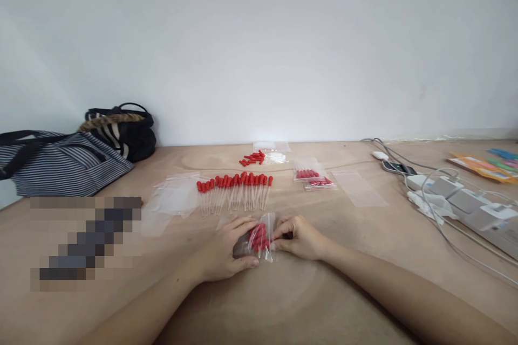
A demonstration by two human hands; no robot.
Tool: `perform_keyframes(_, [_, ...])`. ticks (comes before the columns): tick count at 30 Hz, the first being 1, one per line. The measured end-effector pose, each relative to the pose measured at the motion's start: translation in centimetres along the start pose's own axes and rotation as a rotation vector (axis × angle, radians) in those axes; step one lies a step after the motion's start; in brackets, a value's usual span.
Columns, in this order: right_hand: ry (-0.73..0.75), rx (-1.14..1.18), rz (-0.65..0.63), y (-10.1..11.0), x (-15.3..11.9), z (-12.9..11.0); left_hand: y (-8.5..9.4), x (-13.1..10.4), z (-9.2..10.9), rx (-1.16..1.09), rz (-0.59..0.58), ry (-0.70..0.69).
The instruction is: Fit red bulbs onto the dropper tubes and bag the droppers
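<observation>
A clear zip bag (261, 237) with several red-bulbed droppers in it lies on the table between my hands. My left hand (232, 248) curves around its left part, fingers on the far side and thumb on the near side. At the right end, where the zip edge lies, my right hand (297, 237) pinches the bag between thumb and fingers. Just beyond stands out a row of loose droppers (237, 188) with red bulbs and clear stems. Some of the bag's left part is hidden under my left hand.
Flat plastic bags (176, 197) lie left of the row, and another bag (360, 188) lies right. Filled bags (311, 173) overlap behind. Farther back are red bulbs (254, 158) and clear tubes (277, 157). A power strip (465, 202) with cables is right; a striped bag (68, 164) is left.
</observation>
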State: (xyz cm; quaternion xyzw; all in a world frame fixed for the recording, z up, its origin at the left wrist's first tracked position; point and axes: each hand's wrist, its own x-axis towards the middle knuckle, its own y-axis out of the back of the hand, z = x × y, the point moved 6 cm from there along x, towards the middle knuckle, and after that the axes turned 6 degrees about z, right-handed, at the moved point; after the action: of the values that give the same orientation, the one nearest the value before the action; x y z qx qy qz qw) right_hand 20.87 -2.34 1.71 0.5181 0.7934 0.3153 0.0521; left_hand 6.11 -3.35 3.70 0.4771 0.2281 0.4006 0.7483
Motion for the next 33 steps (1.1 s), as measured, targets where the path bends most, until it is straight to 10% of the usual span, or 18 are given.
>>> perform_keyframes(7, [-0.02,-0.112,0.103,-0.5,0.3,-0.1,-0.3,0.0,-0.6,-0.003,0.024,0.006])
perform_keyframes(12, [-0.113,0.084,-0.068,0.2,1.5,1.5,-0.4,0.0,-0.7,0.024,0.01,0.012])
perform_keyframes(22, [-0.364,-0.215,0.521,5.7,9.8,5.8,0.7,-0.6,-1.3,0.073,-0.016,0.039])
perform_keyframes(33, [-0.44,-0.029,0.437,5.4,10.4,6.2,0.1,-0.5,-0.7,0.013,-0.005,-0.034])
